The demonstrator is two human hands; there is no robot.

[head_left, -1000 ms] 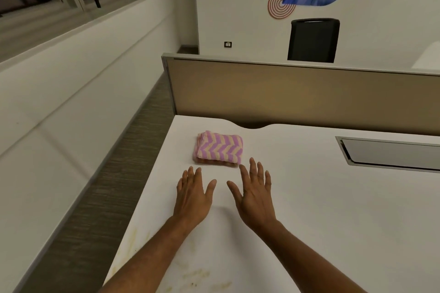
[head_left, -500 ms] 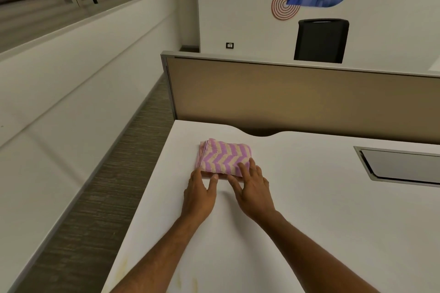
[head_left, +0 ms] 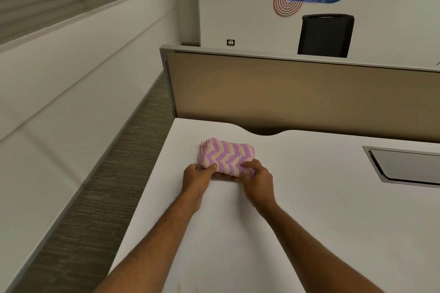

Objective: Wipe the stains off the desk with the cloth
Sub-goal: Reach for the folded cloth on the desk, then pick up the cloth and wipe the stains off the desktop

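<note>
A folded cloth (head_left: 227, 156) with purple and cream zigzag stripes lies on the white desk (head_left: 309, 209), near its far left corner. My left hand (head_left: 197, 178) pinches the cloth's near left corner, thumb on top. At the near right corner my right hand (head_left: 256, 179) grips the cloth the same way, fingers tucked beneath the edge. Faint yellowish stains (head_left: 188, 289) show on the desk at the bottom edge of the view, between my forearms.
A tan partition panel (head_left: 297, 93) stands along the desk's far edge. A grey cable hatch (head_left: 404, 165) is set into the desk at the right. The desk's left edge drops to carpet (head_left: 95, 209) beside a white wall. A black chair (head_left: 325, 34) stands beyond the partition.
Both hands reached forward from flat on the desk to the cloth and closed on its near corners. The view tilted up, so most of the stains left the frame.
</note>
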